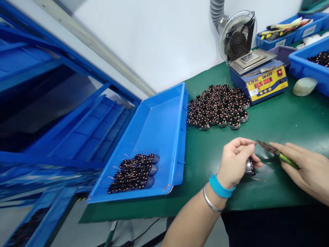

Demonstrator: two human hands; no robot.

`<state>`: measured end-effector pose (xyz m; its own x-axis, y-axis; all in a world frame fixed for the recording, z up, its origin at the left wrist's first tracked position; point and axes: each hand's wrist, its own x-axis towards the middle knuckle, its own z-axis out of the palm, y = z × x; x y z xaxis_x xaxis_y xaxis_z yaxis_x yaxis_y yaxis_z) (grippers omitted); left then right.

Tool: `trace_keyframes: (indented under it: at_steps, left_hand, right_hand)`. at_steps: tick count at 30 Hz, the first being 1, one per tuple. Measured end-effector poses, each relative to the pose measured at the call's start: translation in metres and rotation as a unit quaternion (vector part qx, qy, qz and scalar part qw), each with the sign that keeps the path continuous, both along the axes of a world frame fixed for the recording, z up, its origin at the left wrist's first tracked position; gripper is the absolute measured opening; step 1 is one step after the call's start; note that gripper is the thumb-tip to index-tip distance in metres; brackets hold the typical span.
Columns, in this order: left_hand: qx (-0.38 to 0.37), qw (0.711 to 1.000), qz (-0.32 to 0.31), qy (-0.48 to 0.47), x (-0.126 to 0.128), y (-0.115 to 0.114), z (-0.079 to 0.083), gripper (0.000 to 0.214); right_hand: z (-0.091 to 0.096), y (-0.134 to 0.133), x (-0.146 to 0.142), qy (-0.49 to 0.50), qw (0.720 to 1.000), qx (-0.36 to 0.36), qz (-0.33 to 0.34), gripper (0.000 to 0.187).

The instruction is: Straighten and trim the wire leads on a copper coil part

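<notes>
My left hand [235, 161] is closed round a small wound motor coil [250, 167], held just above the green mat [282, 120]. My right hand [305, 168] grips green-handled cutters [276, 152], whose metal tips point left and nearly touch the fingertips of my left hand. A blue band and a metal bangle sit on my left wrist. A pile of several copper-wound coils [218, 106] lies on the mat behind my hands. A blue tray [164, 120] at the left holds rows of several coils [135, 171] in its near corner.
A blue and yellow solder pot [259, 77] with red digits stands at the back, a fan [239, 36] and hose behind it. Blue bins [308, 63] with coils and tools [285, 29] fill the back right. A pale sponge [304, 85] lies nearby. Blue racking [51, 113] rises at the left.
</notes>
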<state>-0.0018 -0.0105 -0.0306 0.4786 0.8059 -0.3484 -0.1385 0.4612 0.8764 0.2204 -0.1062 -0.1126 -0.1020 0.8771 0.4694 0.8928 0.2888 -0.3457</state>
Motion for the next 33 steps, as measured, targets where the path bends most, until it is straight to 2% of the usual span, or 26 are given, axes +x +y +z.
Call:
trace_keyframes:
  at_steps: [4, 7, 10, 15, 22, 29, 33]
  left_hand:
    - [0.001, 1.0, 0.006, -0.008, 0.001, -0.001, 0.0, 0.046]
    - [0.01, 1.0, -0.001, -0.013, 0.002, -0.002, -0.001, 0.047]
    - [0.016, 1.0, -0.016, -0.012, 0.001, -0.002, -0.002, 0.049]
    - [0.022, 0.999, -0.029, -0.015, 0.0, -0.002, -0.003, 0.052]
    - [0.027, 0.998, -0.044, -0.019, 0.0, -0.003, -0.003, 0.053]
    - [0.025, 0.998, -0.053, -0.015, 0.0, -0.003, -0.004, 0.051]
    - [-0.005, 0.999, -0.013, -0.031, 0.002, -0.003, -0.002, 0.053]
  right_hand:
    - [0.011, 0.006, 0.007, -0.02, 1.0, -0.01, -0.006, 0.053]
    - [0.016, 0.009, 0.006, -0.071, 0.997, 0.023, -0.019, 0.055]
    - [0.012, 0.009, 0.003, -0.081, 0.996, 0.028, -0.014, 0.055]
    - [0.004, 0.003, 0.001, -0.055, 0.998, -0.014, -0.014, 0.056]
    - [0.003, 0.0, 0.001, -0.028, 1.0, -0.01, -0.002, 0.055]
    - [-0.007, 0.0, -0.001, -0.009, 1.0, -0.001, 0.008, 0.05]
    - [-0.004, 0.003, 0.01, -0.068, 0.997, -0.016, -0.042, 0.055]
